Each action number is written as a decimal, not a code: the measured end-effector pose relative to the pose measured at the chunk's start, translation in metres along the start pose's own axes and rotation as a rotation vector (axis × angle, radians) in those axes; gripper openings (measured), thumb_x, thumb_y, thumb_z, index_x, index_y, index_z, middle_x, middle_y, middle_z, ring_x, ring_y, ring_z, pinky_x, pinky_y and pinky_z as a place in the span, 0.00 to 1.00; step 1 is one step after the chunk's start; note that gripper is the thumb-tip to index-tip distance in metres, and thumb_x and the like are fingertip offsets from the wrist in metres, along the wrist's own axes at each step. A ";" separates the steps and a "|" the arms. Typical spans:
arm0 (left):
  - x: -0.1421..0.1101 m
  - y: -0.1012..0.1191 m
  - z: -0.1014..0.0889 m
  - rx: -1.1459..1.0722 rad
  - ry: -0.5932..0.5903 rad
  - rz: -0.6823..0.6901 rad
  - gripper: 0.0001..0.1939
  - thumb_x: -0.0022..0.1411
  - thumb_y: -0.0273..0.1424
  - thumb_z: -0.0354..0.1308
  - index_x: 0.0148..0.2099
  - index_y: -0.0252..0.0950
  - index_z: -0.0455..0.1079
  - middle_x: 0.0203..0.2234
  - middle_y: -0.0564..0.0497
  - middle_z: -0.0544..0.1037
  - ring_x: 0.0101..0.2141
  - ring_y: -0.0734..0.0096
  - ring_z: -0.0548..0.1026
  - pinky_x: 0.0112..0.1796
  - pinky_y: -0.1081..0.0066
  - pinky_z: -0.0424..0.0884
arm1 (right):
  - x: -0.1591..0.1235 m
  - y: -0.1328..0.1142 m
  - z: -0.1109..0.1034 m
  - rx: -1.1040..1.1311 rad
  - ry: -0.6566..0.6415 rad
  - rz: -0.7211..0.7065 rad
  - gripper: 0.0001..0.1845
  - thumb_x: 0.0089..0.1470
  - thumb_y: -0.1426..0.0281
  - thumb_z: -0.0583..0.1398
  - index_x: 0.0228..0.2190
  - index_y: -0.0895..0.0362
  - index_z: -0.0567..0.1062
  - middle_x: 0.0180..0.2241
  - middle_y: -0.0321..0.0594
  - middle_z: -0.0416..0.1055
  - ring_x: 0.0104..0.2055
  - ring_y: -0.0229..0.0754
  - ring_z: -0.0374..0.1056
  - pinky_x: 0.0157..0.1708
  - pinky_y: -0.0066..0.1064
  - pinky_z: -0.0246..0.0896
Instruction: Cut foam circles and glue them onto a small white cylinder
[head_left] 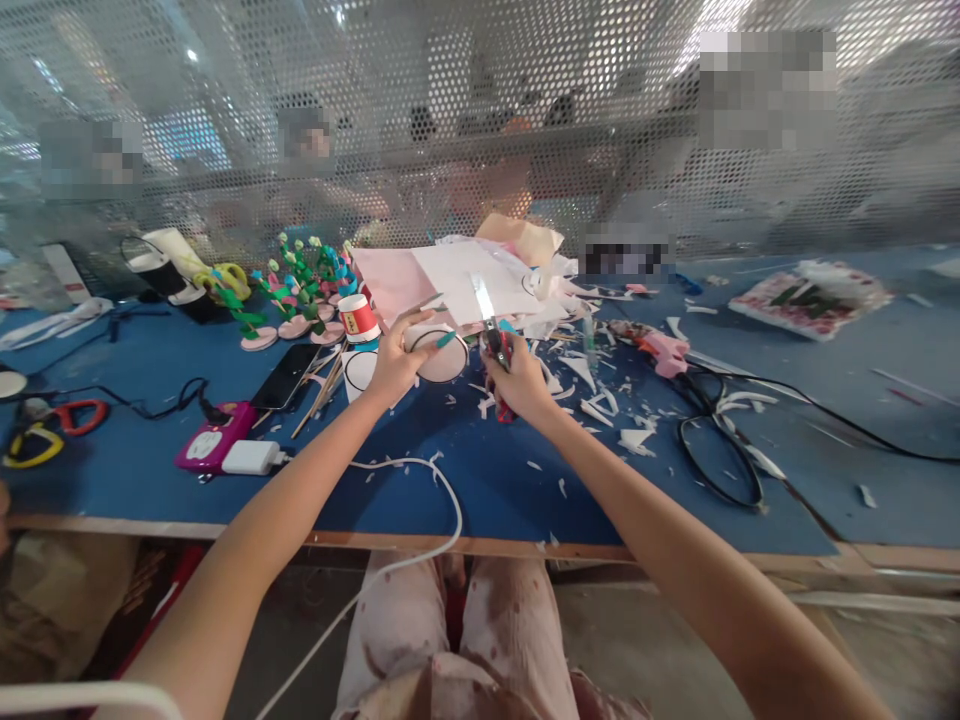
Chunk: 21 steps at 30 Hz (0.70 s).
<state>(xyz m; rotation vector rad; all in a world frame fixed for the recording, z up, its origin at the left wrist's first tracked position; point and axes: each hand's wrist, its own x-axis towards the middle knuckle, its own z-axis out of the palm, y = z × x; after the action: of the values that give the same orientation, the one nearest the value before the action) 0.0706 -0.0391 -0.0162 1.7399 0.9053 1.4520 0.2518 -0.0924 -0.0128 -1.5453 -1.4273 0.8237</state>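
Observation:
My left hand [401, 362] is closed on a pale pink disc [437, 366] with a dark outline, holding it just above the table. A narrow teal tip lies across the disc at my thumb; I cannot tell what it is. In my right hand [521, 382] is a pair of scissors [493, 342] with red and black handles, the bright blades pointing up and away from me. The blades stand apart from the disc, to its right. Beyond both hands lie a white sheet [469, 280] and a pink sheet [386, 285]. A red and white paper cup [358, 318] stands behind my left hand.
White offcuts [637, 438] litter the right side. A pink glue gun [664, 352] lies there with a black cable. To the left are small artificial flowers [296, 290], a phone [285, 377], a magenta power socket [217, 437] and more scissors [79, 415]. A perforated metal screen [480, 120] rises behind.

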 end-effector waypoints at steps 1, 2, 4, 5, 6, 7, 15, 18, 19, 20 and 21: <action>0.002 -0.004 -0.002 0.044 0.037 -0.006 0.18 0.50 0.35 0.67 0.43 0.37 0.72 0.48 0.46 0.73 0.53 0.58 0.69 0.52 0.63 0.65 | 0.000 0.000 0.000 0.107 -0.019 0.026 0.33 0.57 0.67 0.53 0.62 0.63 0.53 0.20 0.35 0.67 0.15 0.40 0.61 0.19 0.33 0.62; 0.003 -0.008 -0.003 0.096 0.078 -0.014 0.18 0.48 0.34 0.68 0.41 0.36 0.71 0.47 0.46 0.73 0.52 0.58 0.68 0.52 0.62 0.64 | -0.001 -0.001 0.000 0.212 -0.046 0.041 0.35 0.57 0.67 0.53 0.63 0.60 0.50 0.19 0.31 0.65 0.12 0.37 0.57 0.16 0.31 0.59; 0.005 -0.016 -0.005 0.185 0.156 -0.052 0.21 0.42 0.31 0.71 0.39 0.35 0.68 0.43 0.47 0.71 0.50 0.57 0.68 0.51 0.61 0.65 | -0.004 -0.004 -0.001 0.402 -0.110 0.045 0.40 0.57 0.68 0.54 0.66 0.54 0.42 0.18 0.26 0.64 0.10 0.33 0.52 0.12 0.27 0.53; 0.006 -0.020 -0.005 0.210 0.185 -0.080 0.25 0.39 0.30 0.72 0.39 0.35 0.67 0.41 0.48 0.71 0.48 0.57 0.68 0.50 0.60 0.65 | -0.006 -0.007 -0.001 0.478 -0.144 0.042 0.42 0.57 0.69 0.54 0.66 0.51 0.39 0.18 0.25 0.64 0.09 0.32 0.50 0.11 0.25 0.51; 0.006 -0.022 -0.005 0.220 0.197 -0.109 0.27 0.36 0.29 0.73 0.40 0.35 0.66 0.38 0.49 0.70 0.47 0.57 0.69 0.48 0.60 0.66 | -0.008 -0.009 -0.001 0.538 -0.180 0.042 0.44 0.57 0.70 0.54 0.67 0.49 0.37 0.18 0.25 0.64 0.09 0.30 0.49 0.11 0.24 0.49; 0.006 -0.025 -0.005 0.218 0.195 -0.138 0.29 0.35 0.29 0.73 0.40 0.35 0.65 0.36 0.50 0.70 0.45 0.58 0.70 0.47 0.60 0.67 | -0.010 -0.011 -0.002 0.585 -0.218 0.046 0.44 0.56 0.70 0.55 0.67 0.48 0.38 0.19 0.24 0.65 0.09 0.29 0.48 0.10 0.23 0.48; 0.007 -0.027 -0.008 0.141 0.279 -0.180 0.29 0.37 0.28 0.71 0.42 0.37 0.62 0.36 0.51 0.71 0.40 0.63 0.72 0.43 0.64 0.69 | -0.014 -0.017 -0.009 0.756 -0.523 0.166 0.39 0.57 0.72 0.55 0.66 0.47 0.46 0.17 0.25 0.64 0.09 0.27 0.44 0.08 0.18 0.42; 0.008 -0.027 -0.009 0.121 0.221 -0.113 0.28 0.38 0.28 0.70 0.42 0.37 0.62 0.38 0.50 0.72 0.41 0.63 0.72 0.43 0.64 0.69 | -0.016 -0.020 -0.010 0.765 -0.603 0.185 0.40 0.58 0.73 0.54 0.66 0.46 0.43 0.16 0.24 0.62 0.09 0.27 0.44 0.08 0.17 0.40; 0.008 -0.027 -0.009 0.111 0.201 -0.090 0.28 0.38 0.28 0.70 0.42 0.37 0.62 0.39 0.50 0.72 0.42 0.63 0.72 0.42 0.64 0.69 | -0.017 -0.021 -0.010 0.762 -0.611 0.185 0.40 0.58 0.73 0.53 0.66 0.46 0.43 0.15 0.24 0.61 0.09 0.28 0.43 0.08 0.17 0.40; 0.008 -0.027 -0.009 0.098 0.185 -0.073 0.28 0.38 0.29 0.70 0.42 0.37 0.62 0.39 0.50 0.71 0.42 0.63 0.72 0.42 0.65 0.69 | -0.018 -0.022 -0.010 0.760 -0.614 0.183 0.39 0.59 0.74 0.52 0.67 0.46 0.42 0.15 0.25 0.61 0.09 0.28 0.43 0.08 0.17 0.40; 0.008 -0.026 -0.010 0.085 0.171 -0.066 0.28 0.38 0.29 0.70 0.42 0.37 0.62 0.38 0.50 0.71 0.41 0.63 0.72 0.41 0.65 0.69 | -0.019 -0.023 -0.010 0.760 -0.613 0.179 0.39 0.59 0.74 0.51 0.67 0.46 0.41 0.15 0.25 0.60 0.09 0.28 0.43 0.07 0.18 0.40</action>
<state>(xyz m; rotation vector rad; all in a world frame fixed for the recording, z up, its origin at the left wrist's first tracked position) 0.0601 -0.0178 -0.0329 1.6491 1.1181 1.5565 0.2484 -0.1133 0.0103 -0.8592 -1.1478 1.8098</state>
